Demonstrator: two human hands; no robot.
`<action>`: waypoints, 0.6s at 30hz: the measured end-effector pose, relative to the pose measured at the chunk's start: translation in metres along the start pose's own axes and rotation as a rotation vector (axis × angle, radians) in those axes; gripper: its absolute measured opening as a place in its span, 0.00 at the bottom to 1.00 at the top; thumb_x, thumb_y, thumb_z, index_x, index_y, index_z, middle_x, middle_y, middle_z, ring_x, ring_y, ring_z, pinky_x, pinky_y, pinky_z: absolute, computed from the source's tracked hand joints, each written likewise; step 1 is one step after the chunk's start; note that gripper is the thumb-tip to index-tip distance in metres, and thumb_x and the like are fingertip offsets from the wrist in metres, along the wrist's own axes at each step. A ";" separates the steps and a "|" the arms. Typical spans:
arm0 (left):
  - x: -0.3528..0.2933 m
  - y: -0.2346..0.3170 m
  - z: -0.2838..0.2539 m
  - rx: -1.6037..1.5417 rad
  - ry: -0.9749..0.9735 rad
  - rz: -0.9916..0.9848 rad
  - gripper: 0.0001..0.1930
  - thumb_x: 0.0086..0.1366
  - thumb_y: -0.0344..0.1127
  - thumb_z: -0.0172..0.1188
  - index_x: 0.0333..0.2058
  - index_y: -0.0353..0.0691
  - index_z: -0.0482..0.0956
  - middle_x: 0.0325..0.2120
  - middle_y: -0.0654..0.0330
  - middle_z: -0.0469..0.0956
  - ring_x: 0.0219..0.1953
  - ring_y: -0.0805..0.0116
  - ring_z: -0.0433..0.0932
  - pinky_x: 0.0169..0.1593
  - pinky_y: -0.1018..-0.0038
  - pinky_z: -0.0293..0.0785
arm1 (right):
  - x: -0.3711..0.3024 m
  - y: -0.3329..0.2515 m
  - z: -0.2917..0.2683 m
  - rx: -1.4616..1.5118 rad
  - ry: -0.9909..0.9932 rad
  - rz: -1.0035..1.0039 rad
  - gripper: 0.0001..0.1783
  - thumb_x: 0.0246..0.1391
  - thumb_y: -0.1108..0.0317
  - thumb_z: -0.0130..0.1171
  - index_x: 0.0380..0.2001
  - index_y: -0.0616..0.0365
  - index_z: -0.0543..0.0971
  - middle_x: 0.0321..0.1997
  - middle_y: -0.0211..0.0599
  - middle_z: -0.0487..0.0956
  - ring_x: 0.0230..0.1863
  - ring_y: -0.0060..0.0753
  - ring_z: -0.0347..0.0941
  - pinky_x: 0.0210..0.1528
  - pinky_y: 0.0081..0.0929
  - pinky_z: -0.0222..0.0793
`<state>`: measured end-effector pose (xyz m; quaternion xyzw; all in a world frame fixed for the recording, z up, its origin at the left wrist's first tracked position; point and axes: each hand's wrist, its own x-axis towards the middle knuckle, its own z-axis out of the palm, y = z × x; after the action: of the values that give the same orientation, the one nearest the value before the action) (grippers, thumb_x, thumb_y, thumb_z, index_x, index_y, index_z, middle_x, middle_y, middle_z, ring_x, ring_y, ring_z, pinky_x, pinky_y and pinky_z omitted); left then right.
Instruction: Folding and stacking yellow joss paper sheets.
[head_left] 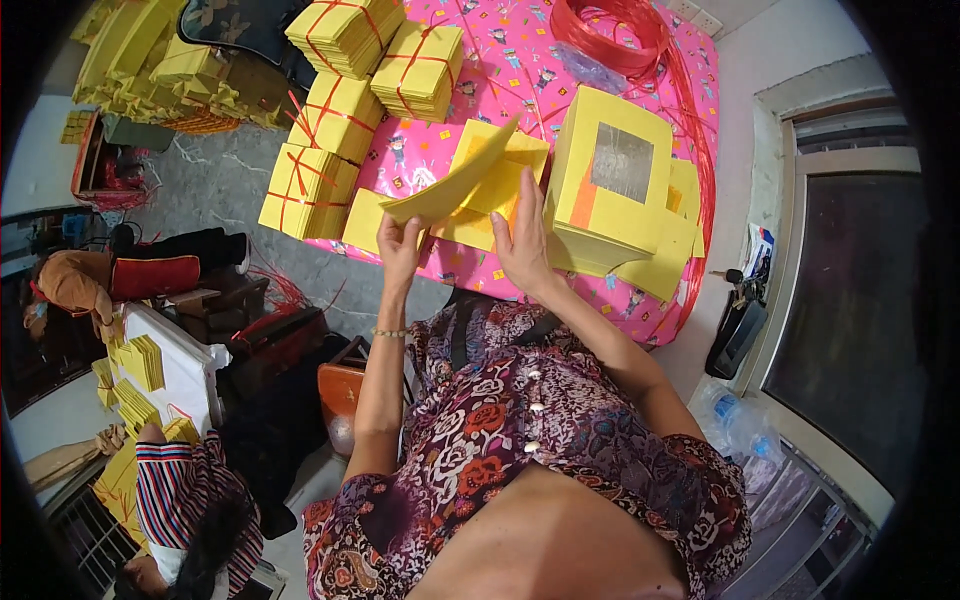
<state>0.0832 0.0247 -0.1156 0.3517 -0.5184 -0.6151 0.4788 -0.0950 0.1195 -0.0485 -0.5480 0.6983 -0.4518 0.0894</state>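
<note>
My left hand pinches the lower left corner of a yellow paper sheet, which is lifted and tilted up. Beneath it lie more yellow sheets with orange patches, flat on the pink patterned tablecloth. My right hand rests at the right side of these sheets, fingers stretched out and thumb apart, gripping nothing. Just right of that hand stands a tall stack of yellow paper with a silvery rectangle and an orange strip on top. Another yellow sheet lies left of my left hand.
Bundles of yellow paper tied with red string line the table's far left. A coil of red plastic strapping sits at the far right, trailing along the edge. At left, two people are by a white table with yellow stacks.
</note>
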 end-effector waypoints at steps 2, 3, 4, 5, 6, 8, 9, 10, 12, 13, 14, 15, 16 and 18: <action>0.001 0.001 -0.013 -0.091 0.007 -0.038 0.10 0.65 0.26 0.54 0.44 0.35 0.72 0.40 0.61 0.77 0.44 0.73 0.74 0.49 0.74 0.71 | 0.005 0.014 0.008 0.028 -0.018 0.066 0.39 0.59 0.70 0.49 0.66 0.67 0.41 0.69 0.56 0.46 0.69 0.53 0.46 0.69 0.41 0.43; 0.000 0.005 -0.014 -0.116 0.009 -0.060 0.11 0.65 0.27 0.55 0.45 0.35 0.72 0.41 0.60 0.77 0.44 0.73 0.74 0.50 0.74 0.71 | 0.008 0.025 0.014 0.099 0.035 0.125 0.39 0.59 0.71 0.48 0.66 0.67 0.41 0.70 0.56 0.45 0.70 0.53 0.46 0.69 0.40 0.42; -0.001 0.002 -0.020 -0.114 0.014 -0.055 0.11 0.65 0.27 0.55 0.45 0.35 0.72 0.41 0.60 0.77 0.44 0.73 0.74 0.50 0.74 0.71 | 0.014 0.030 0.019 0.173 0.085 0.180 0.38 0.58 0.72 0.47 0.66 0.66 0.41 0.70 0.56 0.45 0.70 0.53 0.45 0.69 0.40 0.41; -0.002 0.000 -0.025 -0.090 0.000 -0.088 0.11 0.65 0.27 0.55 0.45 0.34 0.72 0.41 0.60 0.77 0.44 0.73 0.74 0.50 0.74 0.71 | 0.021 0.036 0.023 0.232 0.103 0.236 0.36 0.57 0.75 0.45 0.66 0.65 0.44 0.70 0.55 0.47 0.70 0.51 0.46 0.69 0.37 0.42; -0.002 -0.003 -0.028 -0.068 -0.014 -0.122 0.11 0.65 0.27 0.54 0.46 0.34 0.72 0.42 0.60 0.77 0.44 0.73 0.75 0.50 0.73 0.71 | 0.029 0.040 0.024 0.233 0.101 0.232 0.36 0.57 0.75 0.45 0.66 0.65 0.44 0.70 0.55 0.47 0.70 0.51 0.46 0.69 0.37 0.42; -0.004 -0.008 -0.034 -0.051 -0.034 -0.140 0.11 0.65 0.27 0.54 0.46 0.34 0.72 0.41 0.60 0.77 0.44 0.72 0.75 0.50 0.74 0.71 | 0.042 0.049 0.026 0.158 0.076 0.234 0.35 0.54 0.78 0.42 0.64 0.70 0.45 0.68 0.59 0.49 0.70 0.52 0.45 0.70 0.36 0.41; -0.004 -0.010 -0.036 -0.033 -0.059 -0.161 0.11 0.65 0.27 0.54 0.46 0.34 0.71 0.41 0.60 0.77 0.45 0.72 0.75 0.50 0.74 0.71 | 0.047 0.052 0.032 0.191 0.168 0.201 0.31 0.51 0.81 0.39 0.61 0.67 0.55 0.64 0.54 0.60 0.67 0.48 0.54 0.67 0.34 0.49; -0.003 -0.011 -0.036 -0.033 -0.061 -0.158 0.11 0.65 0.27 0.54 0.46 0.34 0.71 0.41 0.60 0.77 0.45 0.72 0.75 0.50 0.74 0.71 | 0.050 0.059 0.035 0.192 0.171 0.198 0.31 0.51 0.81 0.39 0.61 0.67 0.55 0.64 0.54 0.60 0.67 0.48 0.54 0.67 0.34 0.49; -0.001 -0.010 -0.035 -0.030 -0.147 -0.132 0.11 0.65 0.27 0.54 0.46 0.34 0.71 0.40 0.61 0.77 0.44 0.72 0.74 0.51 0.74 0.70 | 0.057 0.067 0.037 0.347 0.071 0.352 0.26 0.50 0.82 0.38 0.55 0.62 0.65 0.56 0.48 0.70 0.60 0.45 0.64 0.61 0.35 0.58; -0.001 -0.009 -0.033 -0.031 -0.148 -0.131 0.11 0.65 0.27 0.54 0.46 0.34 0.71 0.40 0.61 0.77 0.44 0.72 0.74 0.51 0.74 0.70 | 0.059 0.064 0.042 0.403 0.227 0.323 0.21 0.49 0.83 0.36 0.44 0.60 0.72 0.44 0.41 0.77 0.50 0.41 0.72 0.55 0.32 0.64; -0.001 -0.008 -0.029 -0.048 -0.106 -0.153 0.11 0.65 0.26 0.54 0.46 0.34 0.71 0.40 0.61 0.77 0.44 0.72 0.74 0.51 0.74 0.70 | 0.060 0.065 0.040 0.402 0.229 0.322 0.21 0.49 0.83 0.36 0.44 0.60 0.72 0.44 0.41 0.77 0.50 0.41 0.72 0.55 0.32 0.64; -0.003 -0.008 -0.028 -0.066 -0.060 -0.175 0.11 0.65 0.26 0.54 0.46 0.34 0.71 0.39 0.61 0.77 0.44 0.72 0.74 0.51 0.74 0.69 | 0.061 0.062 0.036 0.445 0.203 0.312 0.20 0.49 0.83 0.35 0.41 0.60 0.74 0.41 0.41 0.78 0.48 0.39 0.73 0.53 0.30 0.65; -0.004 -0.008 -0.029 -0.066 -0.057 -0.174 0.11 0.65 0.26 0.54 0.46 0.34 0.71 0.39 0.61 0.77 0.44 0.72 0.74 0.51 0.74 0.69 | 0.061 0.057 0.033 0.487 0.178 0.303 0.19 0.49 0.83 0.35 0.37 0.61 0.75 0.38 0.40 0.78 0.45 0.37 0.74 0.51 0.29 0.66; -0.005 -0.009 -0.030 -0.040 -0.055 -0.085 0.14 0.64 0.25 0.55 0.49 0.36 0.69 0.44 0.60 0.74 0.48 0.71 0.72 0.54 0.73 0.67 | 0.059 0.053 0.030 0.458 0.205 0.277 0.18 0.49 0.83 0.35 0.36 0.61 0.75 0.35 0.41 0.78 0.41 0.36 0.74 0.47 0.29 0.66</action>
<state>0.1103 0.0204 -0.1310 0.3466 -0.5037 -0.6546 0.4446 -0.1351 0.0534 -0.0827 -0.3643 0.6515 -0.6344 0.2007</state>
